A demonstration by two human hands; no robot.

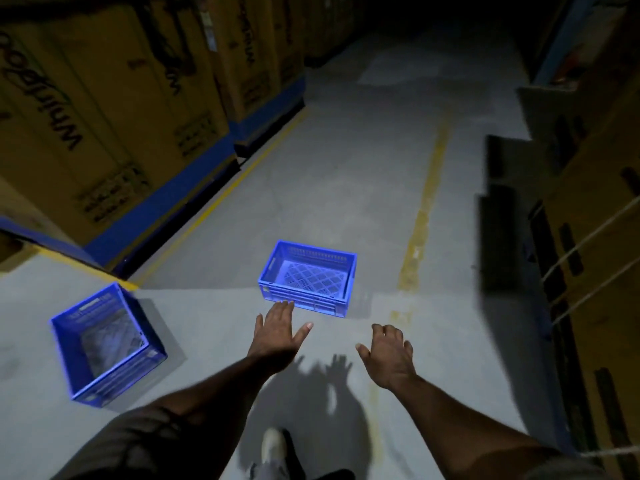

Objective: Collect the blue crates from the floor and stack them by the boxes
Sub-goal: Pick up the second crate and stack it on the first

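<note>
A shallow blue crate (308, 277) sits empty on the grey floor in the middle of the aisle. A deeper blue crate (105, 344) stands on the floor to the left, near the corner of the boxes. My left hand (277, 332) reaches forward with fingers spread, its fingertips just short of the shallow crate's near left corner. My right hand (389, 351) is stretched out beside it, fingers loosely bent, holding nothing, to the near right of that crate. Tall cardboard boxes (114, 109) on blue pallets line the left side.
Yellow floor lines (420, 216) mark the aisle. Brown cartons and dark shelving (588, 237) with white cords run along the right. My shoe (273, 448) shows at the bottom, and the far end of the aisle is dark.
</note>
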